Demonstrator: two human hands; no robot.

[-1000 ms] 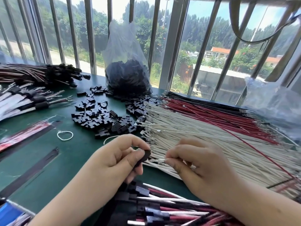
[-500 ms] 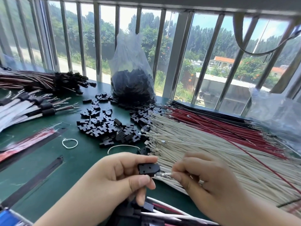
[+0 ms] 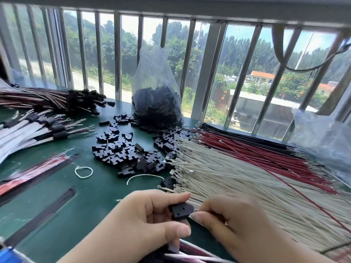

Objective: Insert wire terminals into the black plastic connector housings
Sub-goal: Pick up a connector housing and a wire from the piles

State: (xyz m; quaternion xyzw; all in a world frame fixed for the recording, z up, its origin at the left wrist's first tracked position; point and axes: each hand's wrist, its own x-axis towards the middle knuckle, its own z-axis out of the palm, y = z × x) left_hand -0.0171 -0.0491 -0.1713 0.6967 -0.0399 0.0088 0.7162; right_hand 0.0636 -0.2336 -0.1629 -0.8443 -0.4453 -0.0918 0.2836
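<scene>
Green table [image 3: 98,204] under wires and housings, beside a barred window [image 3: 117,54]

On the table [image 3: 98,202], a loose pile of connector housings [image 3: 129,150] lies at the middle, with a bag of housings [image 3: 157,103] just behind it at the far edge against the window bars [image 3: 117,59]. Right of the pile spreads a wide bed of wires [image 3: 247,173]. Finished harnesses [image 3: 51,99] lie far left, sleeved cables [image 3: 34,130] nearer. Two hands sit nearest: the left hand [image 3: 150,219] holds one housing [image 3: 181,210], the right hand [image 3: 233,224] just beside it.
</scene>
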